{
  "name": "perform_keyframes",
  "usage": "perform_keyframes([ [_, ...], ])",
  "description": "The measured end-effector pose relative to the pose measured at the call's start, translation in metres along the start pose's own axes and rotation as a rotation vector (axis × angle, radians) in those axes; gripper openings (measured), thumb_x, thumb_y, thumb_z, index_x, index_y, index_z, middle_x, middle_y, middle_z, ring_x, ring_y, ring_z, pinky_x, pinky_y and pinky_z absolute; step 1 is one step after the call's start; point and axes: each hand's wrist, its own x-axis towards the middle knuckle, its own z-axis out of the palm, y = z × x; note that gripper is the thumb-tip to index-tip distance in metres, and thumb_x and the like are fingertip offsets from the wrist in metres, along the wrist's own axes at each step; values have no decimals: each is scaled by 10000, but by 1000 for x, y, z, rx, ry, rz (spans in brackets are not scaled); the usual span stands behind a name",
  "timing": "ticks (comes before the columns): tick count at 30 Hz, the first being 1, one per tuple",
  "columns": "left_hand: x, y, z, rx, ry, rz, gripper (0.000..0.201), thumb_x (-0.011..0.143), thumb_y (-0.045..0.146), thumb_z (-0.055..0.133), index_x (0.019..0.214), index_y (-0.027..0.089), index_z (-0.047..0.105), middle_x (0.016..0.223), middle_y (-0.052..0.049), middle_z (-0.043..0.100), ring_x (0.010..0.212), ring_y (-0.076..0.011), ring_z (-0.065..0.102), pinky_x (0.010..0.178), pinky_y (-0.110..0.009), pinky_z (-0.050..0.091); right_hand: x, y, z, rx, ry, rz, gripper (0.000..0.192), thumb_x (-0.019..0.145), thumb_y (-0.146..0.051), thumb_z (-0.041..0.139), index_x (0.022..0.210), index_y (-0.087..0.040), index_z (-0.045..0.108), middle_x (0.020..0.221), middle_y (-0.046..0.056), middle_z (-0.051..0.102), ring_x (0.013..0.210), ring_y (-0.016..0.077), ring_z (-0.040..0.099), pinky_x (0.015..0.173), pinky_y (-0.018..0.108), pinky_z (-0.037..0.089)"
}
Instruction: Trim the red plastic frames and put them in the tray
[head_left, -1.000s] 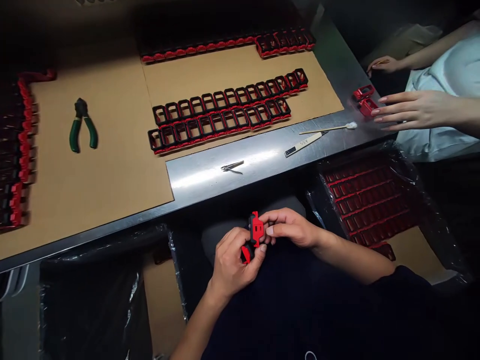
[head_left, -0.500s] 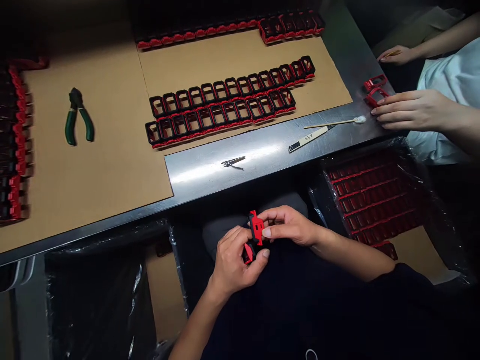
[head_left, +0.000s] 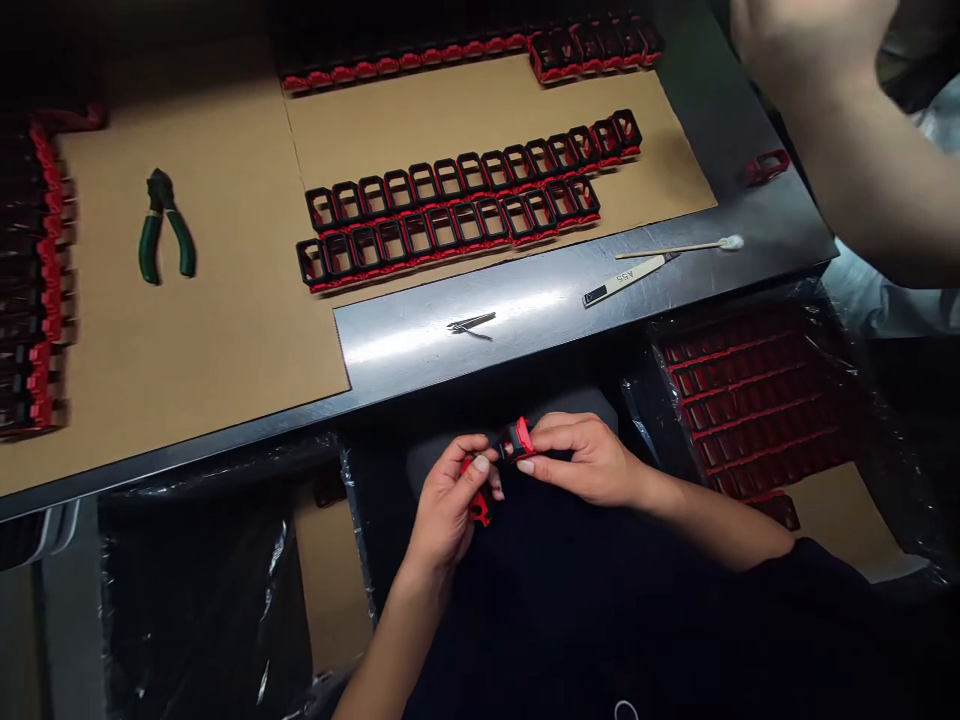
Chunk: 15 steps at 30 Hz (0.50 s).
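Observation:
Below the table's front edge, over my lap, both hands hold small red and black plastic parts. My left hand (head_left: 448,505) grips a red piece (head_left: 478,507) low between its fingers. My right hand (head_left: 585,460) pinches a red and black frame part (head_left: 517,438) by its fingertips. The two pieces sit close together, nearly touching. On the brown cardboard (head_left: 480,130) two long rows of finished red and black frames (head_left: 465,215) lie side by side.
Green-handled pliers (head_left: 165,235) lie on the left cardboard sheet. Tweezers (head_left: 471,323), a labelled stick (head_left: 626,278) and a cotton swab (head_left: 690,246) rest on the steel table (head_left: 525,310). A bag-lined box of red parts (head_left: 750,400) sits at right. Another person's arm (head_left: 840,130) reaches in top right.
My hands have turned the parts: the red piece in my right hand now lies flatter and my left hand has shifted lower. The other person's hand has lifted off the table, up toward the camera.

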Motion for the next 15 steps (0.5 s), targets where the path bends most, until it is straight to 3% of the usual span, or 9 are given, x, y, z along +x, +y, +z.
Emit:
perform_keyframes([
  [6,-10,7,4,253,-151,107,661,812,468,713,1370,184,499,752,-6,595,600,-118,527,538,-247,468,-1,9,3,-194,-10,-173,178,967,-223,635,1047,-222,793,933,71,759,829,187,694,772,314,557],
  [12,-10,17,15,415,-57,131,815,698,503,816,1376,183,496,984,-77,688,764,-175,650,677,-297,572,-1,13,3,-309,12,-251,155,952,-194,647,1002,-219,792,959,76,756,818,193,683,739,322,554],
  [15,-8,14,19,445,-10,149,784,690,509,827,1337,186,527,1090,-99,698,848,-199,691,757,-328,606,-1,14,5,-341,38,-279,146,950,-194,644,959,-210,789,943,76,757,801,190,679,728,321,560],
])
